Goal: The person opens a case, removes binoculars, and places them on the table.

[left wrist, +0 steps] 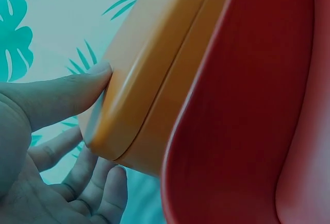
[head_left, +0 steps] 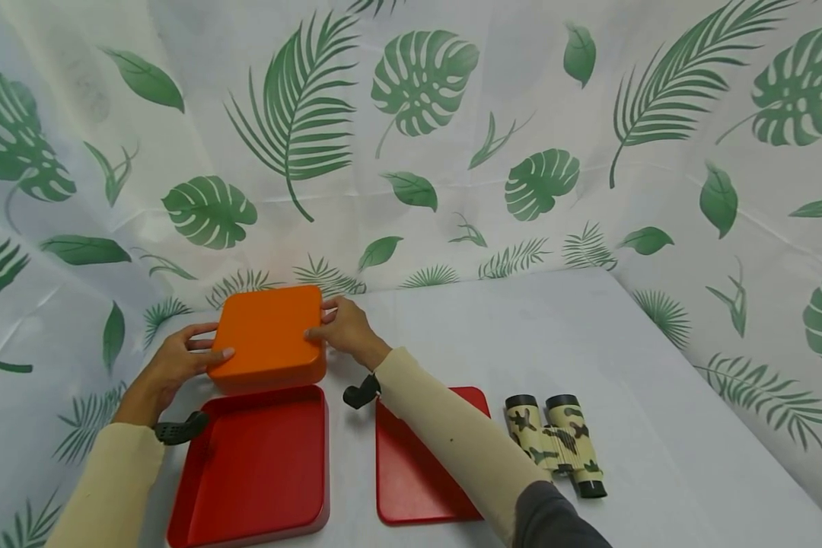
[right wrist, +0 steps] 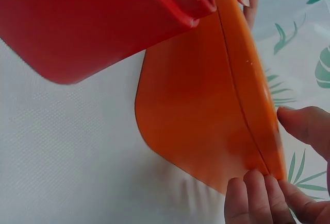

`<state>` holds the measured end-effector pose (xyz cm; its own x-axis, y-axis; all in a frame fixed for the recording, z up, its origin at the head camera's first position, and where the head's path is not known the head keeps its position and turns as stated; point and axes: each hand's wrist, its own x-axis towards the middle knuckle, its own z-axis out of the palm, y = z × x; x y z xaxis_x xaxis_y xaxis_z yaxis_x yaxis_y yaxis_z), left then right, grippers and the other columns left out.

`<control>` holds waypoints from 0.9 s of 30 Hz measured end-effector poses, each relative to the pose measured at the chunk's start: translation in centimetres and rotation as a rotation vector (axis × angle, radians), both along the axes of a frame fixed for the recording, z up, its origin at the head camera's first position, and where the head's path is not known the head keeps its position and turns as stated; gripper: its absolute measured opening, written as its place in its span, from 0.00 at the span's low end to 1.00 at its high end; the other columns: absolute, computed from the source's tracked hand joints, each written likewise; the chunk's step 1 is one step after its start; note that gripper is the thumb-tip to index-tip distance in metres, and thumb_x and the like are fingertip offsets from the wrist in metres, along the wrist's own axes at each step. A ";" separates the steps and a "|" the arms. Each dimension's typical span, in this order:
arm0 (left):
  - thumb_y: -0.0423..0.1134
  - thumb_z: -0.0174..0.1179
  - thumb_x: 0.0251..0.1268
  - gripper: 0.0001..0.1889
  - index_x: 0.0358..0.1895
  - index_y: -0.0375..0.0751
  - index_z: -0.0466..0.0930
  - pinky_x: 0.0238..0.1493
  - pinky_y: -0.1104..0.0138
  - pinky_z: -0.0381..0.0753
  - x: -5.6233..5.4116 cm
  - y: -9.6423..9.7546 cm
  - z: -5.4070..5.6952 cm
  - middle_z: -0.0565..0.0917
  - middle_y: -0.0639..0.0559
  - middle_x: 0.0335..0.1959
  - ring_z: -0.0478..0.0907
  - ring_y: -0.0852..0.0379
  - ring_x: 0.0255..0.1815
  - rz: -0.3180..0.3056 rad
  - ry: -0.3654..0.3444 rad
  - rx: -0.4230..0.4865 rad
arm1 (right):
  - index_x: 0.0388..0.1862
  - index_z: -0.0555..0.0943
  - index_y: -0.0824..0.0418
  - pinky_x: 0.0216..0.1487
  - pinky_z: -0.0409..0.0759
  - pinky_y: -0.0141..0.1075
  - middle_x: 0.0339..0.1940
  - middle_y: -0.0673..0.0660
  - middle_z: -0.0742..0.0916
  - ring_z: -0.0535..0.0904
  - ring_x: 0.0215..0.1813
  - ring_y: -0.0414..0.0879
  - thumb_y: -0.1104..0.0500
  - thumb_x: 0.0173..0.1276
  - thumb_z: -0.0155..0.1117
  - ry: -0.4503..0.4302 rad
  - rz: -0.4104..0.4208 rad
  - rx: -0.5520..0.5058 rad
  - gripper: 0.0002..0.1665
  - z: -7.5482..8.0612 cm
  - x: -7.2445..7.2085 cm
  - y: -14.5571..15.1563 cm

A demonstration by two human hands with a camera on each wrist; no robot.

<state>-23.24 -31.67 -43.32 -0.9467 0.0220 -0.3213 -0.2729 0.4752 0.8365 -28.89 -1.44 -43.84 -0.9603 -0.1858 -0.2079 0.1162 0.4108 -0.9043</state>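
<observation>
An orange box with its lid on sits at the back left, just behind an open red box. My left hand holds its left side, thumb on the lid and fingers along the side. On the opposite side my right hand grips the box's right edge, thumb over the lid. A thin seam between lid and body shows in the left wrist view. From the right wrist, the right fingertips press near that seam at a corner of the orange box. Nothing lies inside the red box.
A flat red lid lies right of the red box, partly hidden by my right forearm. Farther right are camouflage binoculars. A white cloth covers the table, and a leaf-print curtain hangs behind and at the sides.
</observation>
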 end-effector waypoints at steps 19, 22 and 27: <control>0.45 0.68 0.75 0.50 0.87 0.36 0.45 0.51 0.77 0.85 -0.8 -0.6 -0.4 0.54 0.28 0.84 0.78 0.67 0.50 0.053 -0.051 0.182 | 0.65 0.75 0.63 0.47 0.90 0.37 0.48 0.57 0.84 0.84 0.41 0.48 0.60 0.59 0.85 -0.065 0.023 -0.074 0.39 0.0 -0.9 0.0; 0.43 0.69 0.74 0.49 0.87 0.37 0.45 0.50 0.78 0.85 -0.9 -0.6 -0.6 0.53 0.30 0.85 0.77 0.67 0.51 0.081 -0.063 0.225 | 0.65 0.76 0.62 0.49 0.90 0.37 0.48 0.57 0.84 0.85 0.43 0.48 0.61 0.59 0.85 -0.098 0.001 -0.100 0.37 0.0 -0.9 -0.1; 0.40 0.70 0.73 0.50 0.87 0.38 0.46 0.50 0.78 0.85 -1.0 -0.6 -0.7 0.61 0.37 0.80 0.77 0.69 0.50 0.115 -0.084 0.326 | 0.66 0.76 0.62 0.55 0.90 0.40 0.50 0.56 0.84 0.85 0.47 0.49 0.63 0.61 0.83 -0.125 -0.035 -0.134 0.37 -0.1 -0.9 -0.3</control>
